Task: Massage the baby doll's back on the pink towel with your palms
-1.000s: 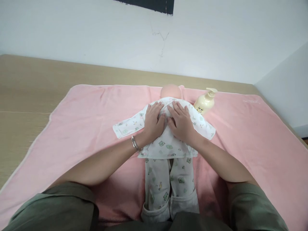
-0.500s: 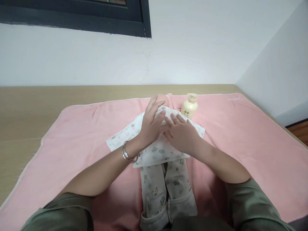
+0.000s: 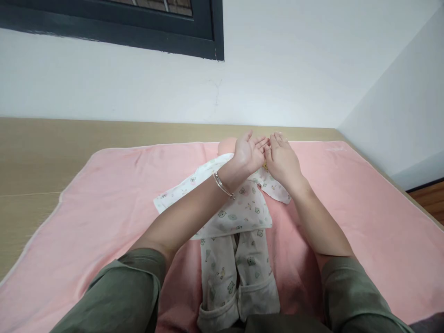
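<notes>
Two bare hands of mine meet above the shoulder area of a doll (image 3: 227, 146) on a pink blanket (image 3: 114, 208). My left hand (image 3: 250, 153) is open with the palm turned up, its fingers loosely spread and pointing to the right. My right hand (image 3: 282, 159) shows me its back, fingers straight and held close together, pointing away from me. The fingertips of the left come right up to the right hand's thumb side; I can't tell whether they touch. A small yellow patch (image 3: 265, 164) shows just below, between my hands, too little of it to name. The doll lies lengthwise in front of me, its rounded head at the far end, partly hidden by my left hand. It has on a white patterned top (image 3: 239, 203), the sleeves stretched out to both sides, and matching trousers (image 3: 218, 273) with pale cuffs at the end nearest me. My left forearm crosses over the top, a silver bracelet (image 3: 224, 186) at the wrist. Beyond the blanket I see the light wooden surface (image 3: 34, 157), a white wall (image 3: 294, 69) and a dark window frame (image 3: 173, 41).
</notes>
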Motion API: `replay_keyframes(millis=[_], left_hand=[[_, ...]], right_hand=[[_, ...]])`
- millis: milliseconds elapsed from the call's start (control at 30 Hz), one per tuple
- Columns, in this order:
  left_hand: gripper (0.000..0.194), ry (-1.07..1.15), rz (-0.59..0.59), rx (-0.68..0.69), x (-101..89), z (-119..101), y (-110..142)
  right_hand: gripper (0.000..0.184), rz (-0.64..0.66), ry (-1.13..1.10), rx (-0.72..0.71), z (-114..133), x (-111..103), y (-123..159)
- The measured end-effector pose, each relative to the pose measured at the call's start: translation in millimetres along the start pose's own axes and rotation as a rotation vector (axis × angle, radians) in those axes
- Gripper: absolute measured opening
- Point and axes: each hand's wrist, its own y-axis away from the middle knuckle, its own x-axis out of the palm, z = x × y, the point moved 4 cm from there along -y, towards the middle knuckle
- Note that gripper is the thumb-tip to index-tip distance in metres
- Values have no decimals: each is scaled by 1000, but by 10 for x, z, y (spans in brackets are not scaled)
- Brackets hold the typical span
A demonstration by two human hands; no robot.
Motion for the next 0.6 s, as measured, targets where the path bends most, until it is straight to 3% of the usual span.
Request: replay_keyframes(millis=[133, 233, 467, 600], left_hand=[[52, 70, -12, -18, -36, 39, -73], [51, 74, -33, -14, -133, 34, 31], [49, -123, -141, -69, -434, -42, 797], [45, -141, -147, -123, -450, -120, 1154]], right_hand=[[51, -8, 74, -48, 45, -115, 0], [50, 15, 137, 11, 103, -166, -52], [61, 26, 241, 156, 212, -245, -132], [59, 17, 169, 160, 177, -230, -88]])
